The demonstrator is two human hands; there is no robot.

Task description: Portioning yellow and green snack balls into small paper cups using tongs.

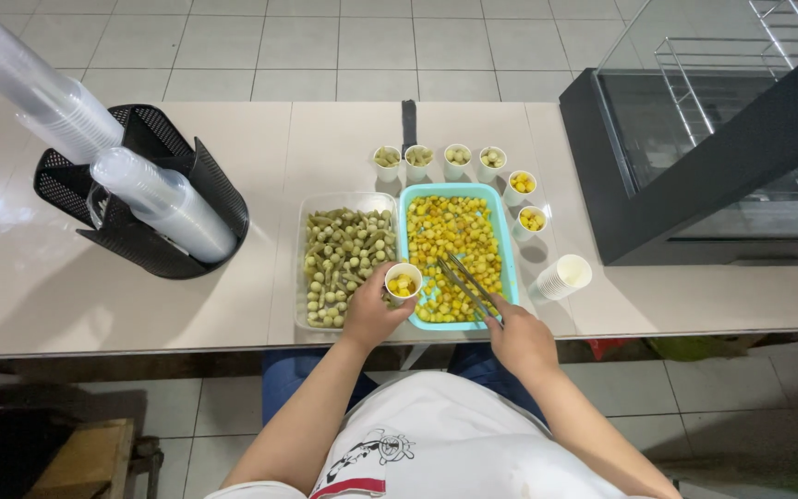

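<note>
Wide pale counter (140, 277), with a dark glass case (695, 157) at far right, cut off by the frame. At left, a black holder (154, 231) with stacks of clear cups (173, 208), upper ends out of view. In the middle, a clear tray (311, 319) of green pieces and, touching it on the right, a blue tray (507, 254) of yellow pieces. Beyond the trays, small filled cups (436, 162) in a row; near right, a stack of empty cups (562, 275) lying on its side.

Left hand (369, 314) wrapped around a cup (404, 280), partly filled with yellow pieces, held over the seam between the two trays. Right hand (521, 337) closed on tongs (468, 286), tips down among the yellow pieces; cannot tell whether pinching any.

Risk, as judgement: pieces dropped over the seam could fall among the green ones; a tilted cup could spill. Kind of food hard to make out.
</note>
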